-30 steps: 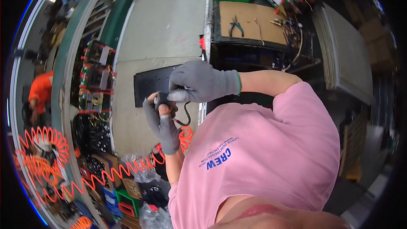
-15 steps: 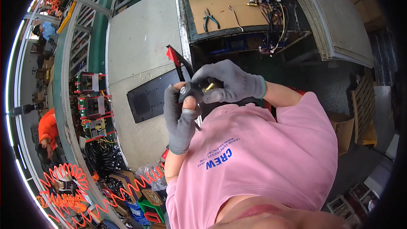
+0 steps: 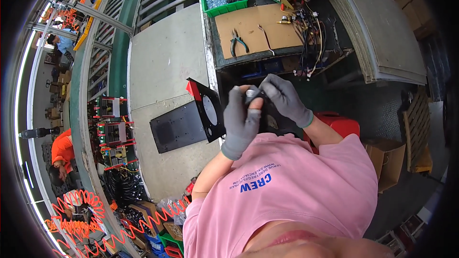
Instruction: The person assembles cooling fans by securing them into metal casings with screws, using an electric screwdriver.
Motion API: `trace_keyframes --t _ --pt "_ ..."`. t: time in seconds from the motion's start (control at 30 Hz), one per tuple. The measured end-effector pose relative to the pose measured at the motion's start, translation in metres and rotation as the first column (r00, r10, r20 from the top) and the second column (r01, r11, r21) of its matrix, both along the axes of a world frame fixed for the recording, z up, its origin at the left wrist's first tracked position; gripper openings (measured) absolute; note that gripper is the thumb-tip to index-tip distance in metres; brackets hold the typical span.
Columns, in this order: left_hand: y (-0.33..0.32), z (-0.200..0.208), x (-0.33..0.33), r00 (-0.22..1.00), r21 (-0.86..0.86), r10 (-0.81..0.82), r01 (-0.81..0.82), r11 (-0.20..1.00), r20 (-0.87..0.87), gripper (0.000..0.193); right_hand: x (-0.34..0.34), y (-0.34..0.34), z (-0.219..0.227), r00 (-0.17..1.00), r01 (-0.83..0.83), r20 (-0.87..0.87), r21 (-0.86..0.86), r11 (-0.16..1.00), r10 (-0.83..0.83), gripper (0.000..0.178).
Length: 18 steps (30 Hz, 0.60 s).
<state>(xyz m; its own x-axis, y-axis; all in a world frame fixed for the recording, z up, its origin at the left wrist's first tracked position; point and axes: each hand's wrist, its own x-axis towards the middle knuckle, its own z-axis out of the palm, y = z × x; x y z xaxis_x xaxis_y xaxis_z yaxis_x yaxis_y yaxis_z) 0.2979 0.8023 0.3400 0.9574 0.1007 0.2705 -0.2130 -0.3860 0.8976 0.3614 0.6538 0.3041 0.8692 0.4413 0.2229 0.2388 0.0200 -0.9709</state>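
In front of my chest, both gloved hands meet at a small black part [image 3: 258,98] with a round silvery face; its kind I cannot make out. My left hand [image 3: 241,122] is closed around it, bare thumb tip and fingertip showing through the grey glove. The curled fingers of my right hand [image 3: 287,99] grip its other side and hide much of it. Left of the hands, on the worktop [image 3: 167,74], lies a black metal bracket [image 3: 177,131] with many small holes. Its upright plate [image 3: 206,107] has a large round opening and a red corner.
Beyond the hands, a cardboard sheet [image 3: 258,21] carries pliers [image 3: 237,44], a thin bent rod [image 3: 266,38] and wire bundles [image 3: 311,38]. Green bins [image 3: 224,1] hold small parts. A red stool [image 3: 342,125] is at right; stacked boards [image 3: 382,28] stand behind. Orange coiled hoses [image 3: 76,210] hang at left.
Both hands have shifted right with the black part. The brass-coloured piece that showed by my right fingers is now out of sight. The bracket's upright plate shows more fully.
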Motion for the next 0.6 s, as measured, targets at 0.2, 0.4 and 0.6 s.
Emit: trace_keyframes --t 0.2,0.4,0.6 --pt "-0.022 -0.036 0.045 0.986 0.072 0.098 -0.109 0.991 0.135 0.033 0.011 -0.005 -0.027 0.771 0.095 -0.616 0.362 0.927 0.162 0.049" --pt "-0.052 -0.065 0.055 0.971 0.499 -0.172 0.234 0.834 -0.168 0.056 0.033 -0.039 -0.08 0.613 0.352 -0.79 0.295 0.888 0.02 0.032" --pt "-0.047 -0.085 0.061 0.982 0.25 -0.189 0.184 0.951 -0.004 0.046 0.137 -0.097 -0.154 0.58 0.398 -0.804 0.416 0.818 0.127 0.026"
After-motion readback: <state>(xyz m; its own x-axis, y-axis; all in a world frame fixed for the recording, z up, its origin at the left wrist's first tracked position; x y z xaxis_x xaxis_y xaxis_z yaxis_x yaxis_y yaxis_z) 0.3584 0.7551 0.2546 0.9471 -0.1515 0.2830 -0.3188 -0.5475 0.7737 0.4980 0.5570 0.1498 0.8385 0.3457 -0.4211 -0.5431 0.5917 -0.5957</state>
